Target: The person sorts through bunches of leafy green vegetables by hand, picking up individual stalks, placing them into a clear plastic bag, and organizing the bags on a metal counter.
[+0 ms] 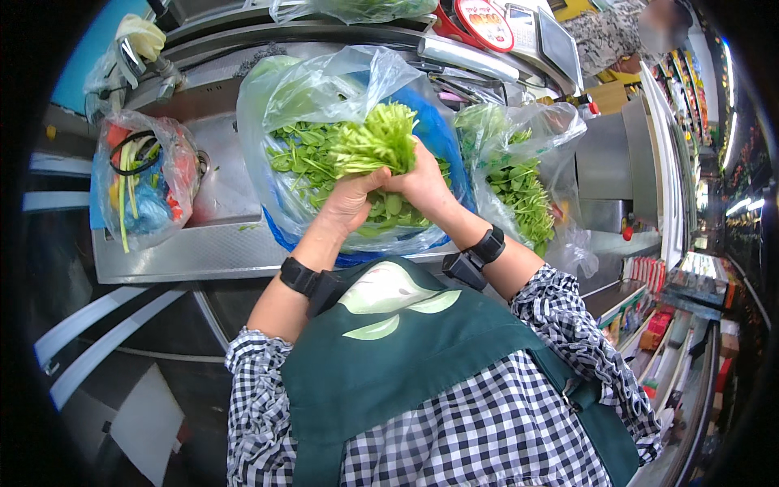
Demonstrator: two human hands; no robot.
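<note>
A thick bunch of leafy greens is clasped between my two hands, its pale stem ends pointing up and away from me. My left hand wraps the near left side of the bunch. On the right side my right hand grips it, the thumbs close together. Leaves of the bunch hang below my hands. Under them, more loose leafy greens lie in a large clear plastic bag, with blue plastic around its outside. My fingers on the far side are hidden by the stems.
A clear bag of scraps sits at the left in the steel sink, below a faucet. To the right stands another bag of greens. Behind are a film roll, knives and a scale. A person is beyond.
</note>
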